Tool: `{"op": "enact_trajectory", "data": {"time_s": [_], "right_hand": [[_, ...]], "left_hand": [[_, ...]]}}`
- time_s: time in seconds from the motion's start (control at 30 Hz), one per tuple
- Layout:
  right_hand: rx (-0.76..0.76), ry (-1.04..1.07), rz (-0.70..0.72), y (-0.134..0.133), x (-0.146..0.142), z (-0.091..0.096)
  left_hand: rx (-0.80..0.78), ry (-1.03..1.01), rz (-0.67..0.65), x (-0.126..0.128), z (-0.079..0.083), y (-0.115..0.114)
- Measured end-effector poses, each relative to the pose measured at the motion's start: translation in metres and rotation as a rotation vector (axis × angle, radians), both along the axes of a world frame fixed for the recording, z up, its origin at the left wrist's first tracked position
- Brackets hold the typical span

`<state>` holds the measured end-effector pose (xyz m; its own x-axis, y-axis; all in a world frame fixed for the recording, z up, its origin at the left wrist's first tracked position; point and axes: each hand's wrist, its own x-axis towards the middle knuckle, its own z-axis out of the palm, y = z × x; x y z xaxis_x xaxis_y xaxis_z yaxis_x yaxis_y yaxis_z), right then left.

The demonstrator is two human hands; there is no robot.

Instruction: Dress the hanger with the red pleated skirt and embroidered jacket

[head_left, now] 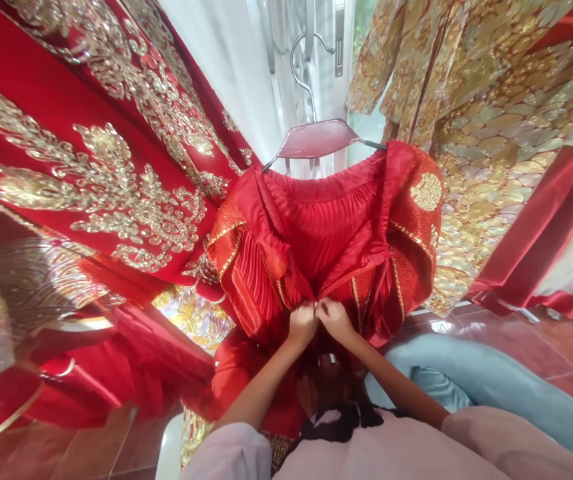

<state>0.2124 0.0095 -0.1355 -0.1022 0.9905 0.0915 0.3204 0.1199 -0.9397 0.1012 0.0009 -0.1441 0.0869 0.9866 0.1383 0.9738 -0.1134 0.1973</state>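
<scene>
A red pleated skirt (326,207) with gold bead trim hangs in front of me from a hanger (320,139). Its elastic-looking waistband spreads wide at the top, and sparkling orange-red panels stand out at both sides. My left hand (303,325) is closed on the skirt's front edge. Right beside it, my right hand (335,321) pinches the same edge, with the knuckles of both hands nearly touching. The fingertips are partly hidden, so any small fastener between them cannot be made out.
Red cloth with gold sequin embroidery (106,173) hangs at the left. On the right is a gold patterned garment (486,133). A pale blue rounded seat or cushion (466,353) lies by my right arm, over a reddish tiled floor (541,347). White curtain (221,60) hangs behind.
</scene>
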Motion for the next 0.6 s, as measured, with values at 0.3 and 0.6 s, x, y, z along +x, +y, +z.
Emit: {"op": "enact_trajectory", "data": {"time_s": [0.3, 0.6], "right_hand": [[-0.318, 0.434, 0.008, -0.009, 0.008, 0.011], [-0.398, 0.751, -0.053, 0.012, 0.005, 0.093]], "left_hand": [[-0.101, -0.026, -0.013, 0.012, -0.005, -0.004], [-0.169, 0.028, 0.037, 0.021, 0.007, -0.003]]}}
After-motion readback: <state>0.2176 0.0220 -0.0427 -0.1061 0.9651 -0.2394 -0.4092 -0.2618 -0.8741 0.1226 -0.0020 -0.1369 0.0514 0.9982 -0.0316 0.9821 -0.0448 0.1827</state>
